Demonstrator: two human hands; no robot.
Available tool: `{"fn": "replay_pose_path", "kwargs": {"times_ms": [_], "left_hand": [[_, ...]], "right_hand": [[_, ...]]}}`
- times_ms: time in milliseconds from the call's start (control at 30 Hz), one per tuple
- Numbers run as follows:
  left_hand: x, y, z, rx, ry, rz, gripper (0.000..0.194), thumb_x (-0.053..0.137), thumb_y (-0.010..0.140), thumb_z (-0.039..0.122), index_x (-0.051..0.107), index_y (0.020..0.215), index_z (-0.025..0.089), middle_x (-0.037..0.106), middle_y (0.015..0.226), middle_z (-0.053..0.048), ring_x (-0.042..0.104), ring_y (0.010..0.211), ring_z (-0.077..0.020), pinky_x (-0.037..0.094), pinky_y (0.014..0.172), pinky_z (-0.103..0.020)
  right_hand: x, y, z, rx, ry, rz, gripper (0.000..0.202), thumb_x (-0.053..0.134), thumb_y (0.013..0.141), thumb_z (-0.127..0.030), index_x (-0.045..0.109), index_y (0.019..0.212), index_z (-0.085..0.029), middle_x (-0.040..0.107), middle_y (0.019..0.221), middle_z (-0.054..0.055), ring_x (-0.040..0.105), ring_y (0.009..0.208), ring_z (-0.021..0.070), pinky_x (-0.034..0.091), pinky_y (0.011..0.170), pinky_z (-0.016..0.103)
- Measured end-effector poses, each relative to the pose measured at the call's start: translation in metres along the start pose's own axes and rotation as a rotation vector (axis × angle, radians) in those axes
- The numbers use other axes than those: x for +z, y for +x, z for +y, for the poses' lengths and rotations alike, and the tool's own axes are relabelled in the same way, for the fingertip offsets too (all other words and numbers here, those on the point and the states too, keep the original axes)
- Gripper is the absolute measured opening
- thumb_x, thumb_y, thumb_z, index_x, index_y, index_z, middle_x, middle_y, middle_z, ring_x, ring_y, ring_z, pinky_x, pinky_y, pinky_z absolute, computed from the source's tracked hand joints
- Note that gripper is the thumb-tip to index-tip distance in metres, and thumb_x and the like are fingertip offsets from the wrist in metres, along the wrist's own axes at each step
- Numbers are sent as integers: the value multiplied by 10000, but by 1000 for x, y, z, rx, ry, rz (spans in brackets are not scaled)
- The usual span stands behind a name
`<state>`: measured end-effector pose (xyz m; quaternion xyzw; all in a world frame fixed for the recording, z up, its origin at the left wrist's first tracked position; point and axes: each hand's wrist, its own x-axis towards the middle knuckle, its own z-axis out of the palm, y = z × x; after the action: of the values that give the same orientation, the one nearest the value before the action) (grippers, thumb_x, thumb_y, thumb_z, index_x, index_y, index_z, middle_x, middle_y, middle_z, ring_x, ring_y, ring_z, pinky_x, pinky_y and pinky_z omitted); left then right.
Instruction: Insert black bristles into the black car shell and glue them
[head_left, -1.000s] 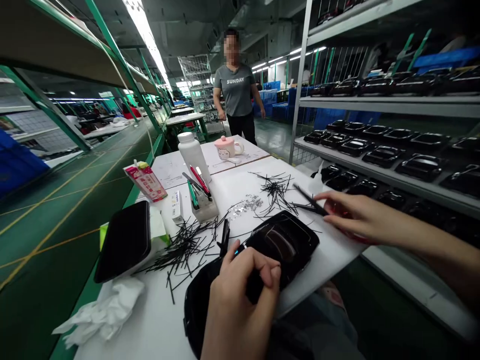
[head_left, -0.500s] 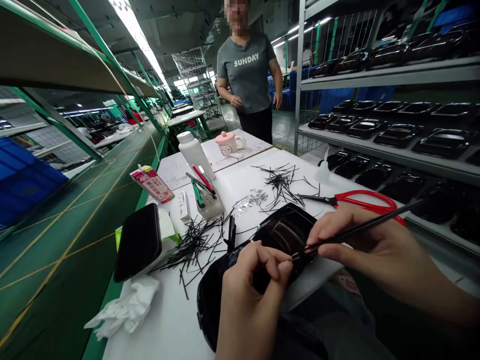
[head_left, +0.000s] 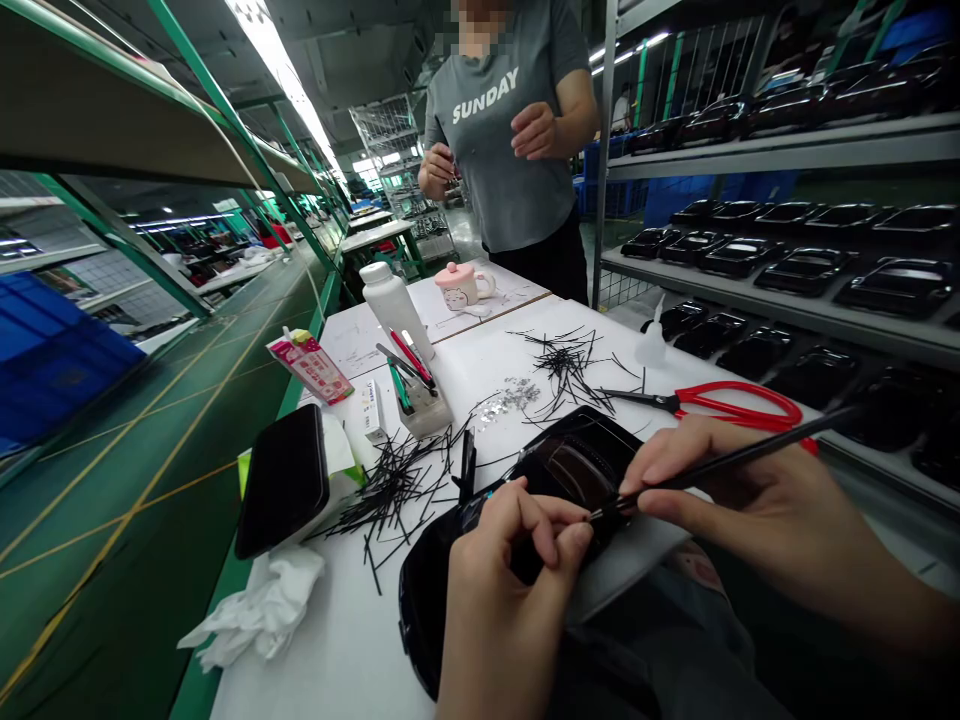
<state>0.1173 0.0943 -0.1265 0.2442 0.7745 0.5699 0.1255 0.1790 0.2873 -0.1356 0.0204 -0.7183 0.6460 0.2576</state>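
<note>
Two hands at black car shell (head_left: 574, 455), by worktop (head_left: 337, 655) near edge; right hand (head_left: 750, 500) pinches slim black tool (head_left: 731, 458), tip at left fingertips. Left hand (head_left: 514, 590) pinched closed; can't tell on what.

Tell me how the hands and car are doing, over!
Right hand: gripping black tool. Left hand: pinched at tool's tip. Car: partly hidden by hands. Scissors: just beyond right hand.

Bright strip light (head_left: 281, 70) above green-framed workbenches (head_left: 382, 235), grey metal shelving (head_left: 735, 160) to the right.
</note>
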Motion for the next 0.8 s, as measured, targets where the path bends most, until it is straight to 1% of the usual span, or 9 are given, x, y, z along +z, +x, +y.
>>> {"fn": "replay_pose_path", "kwargs": {"times_ms": [167,333,500,567,633,667,700,733,800], "left_hand": [[0,0,1,-3,4,9,333,635,904,240,398,672,249,766,817,32,696,802,-162,357,1214,-419],[0,0,3,-5,0,14,330,632,906,226,395,677,248,770,833,31,704,835,-165,356,1214,-423],[2,1,1,6,6,-2,332,634,908,231,395,678,248,768,828,33,704,824,-162,357,1213,-419],[1,-1,2,11,15,-5,324,630,908,231,401,678,248,762,829,33,710,848,-163,346,1222,-414],[-4,-5,2,19,38,16,307,637,901,231,425,679,247,761,862,24,714,919,-173,327,1234,-413],[-8,-7,2,23,49,46,291,647,895,233,446,685,246,764,902,17,710,966,-179,331,1230,-409],[-13,-10,1,23,55,93,273,655,892,240,465,696,245,766,955,11,701,1017,-187,359,1207,-398],[-19,-13,0,21,56,151,259,664,891,250,479,710,245,763,1011,8,689,1056,-192,409,1158,-376],[-31,-18,-4,-3,38,292,249,675,895,277,484,738,246,747,1100,16,670,1093,-188,500,1002,-304]], "right_hand": [[0,0,1,-6,-4,-7,115,848,821,-299,743,791,-263,756,772,-13,742,732,116,592,675,116],[0,0,1,-9,-16,0,131,849,817,-322,741,783,-257,756,761,-7,740,711,120,591,645,118],[1,1,1,-5,-35,2,134,845,822,-325,740,772,-259,752,761,-16,735,714,104,581,657,100],[0,0,0,-4,-40,-3,137,842,824,-332,741,766,-259,750,751,-14,734,695,109,585,640,109],[0,-4,1,-17,-46,3,137,847,820,-337,740,771,-267,755,757,-16,746,711,128,598,630,132],[0,-6,2,-34,-51,14,135,848,821,-337,737,781,-273,756,760,-21,756,739,141,616,665,158],[1,-10,4,-59,-59,19,130,846,828,-331,731,794,-281,754,754,-30,762,767,151,635,734,197],[2,-14,7,-90,-70,15,125,840,839,-316,722,807,-287,751,747,-42,764,782,156,640,828,246],[7,-24,15,-160,-92,-17,115,812,869,-269,702,844,-293,750,749,-64,756,772,155,590,1008,344]]}}
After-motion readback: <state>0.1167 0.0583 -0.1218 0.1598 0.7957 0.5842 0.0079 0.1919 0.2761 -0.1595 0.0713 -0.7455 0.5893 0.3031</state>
